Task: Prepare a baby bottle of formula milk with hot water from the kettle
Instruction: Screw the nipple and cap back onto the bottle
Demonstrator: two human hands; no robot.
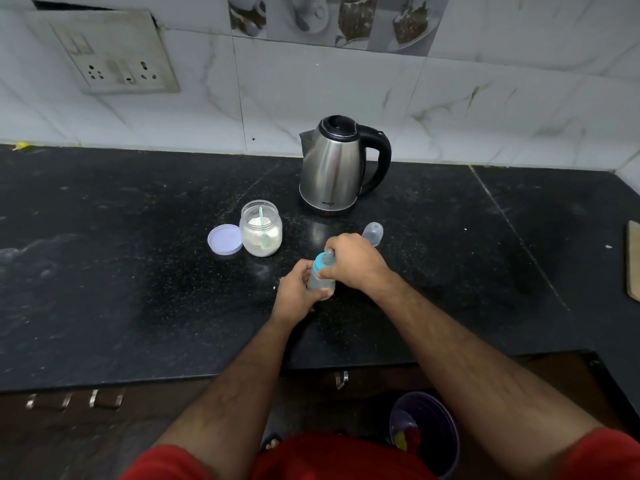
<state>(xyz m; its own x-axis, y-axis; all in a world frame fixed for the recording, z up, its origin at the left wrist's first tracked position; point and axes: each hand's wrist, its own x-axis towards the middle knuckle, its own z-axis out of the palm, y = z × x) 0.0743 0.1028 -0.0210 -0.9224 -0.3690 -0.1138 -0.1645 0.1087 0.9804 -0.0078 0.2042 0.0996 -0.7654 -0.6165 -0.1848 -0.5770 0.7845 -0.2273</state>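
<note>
While we hold the bottle point(320, 276) upright near the front middle of the counter point(104, 271), our left hand point(297, 293) wraps its fingers around the clear lower body and our right hand point(353, 259) curls over the blue collar and teat point(325, 259), thumb and fingers pinching it, seemingly to twist it. Whether the collar is tightening or loosening we cannot tell, and the contents are too hazy to judge. If the thread seats crooked, we risk a leak once the bottle is tipped or shaken; if hot water is inside, a slip of the lower grip could spill it over our fingers. Just behind sits the loose clear cap point(373, 233), easy to knock away. Further back stand the kettle point(334, 166) and, to the left, the open powder jar point(261, 227) with its scoop point(262, 223), beside its lid point(225, 239); a stray elbow could topple it.
</note>
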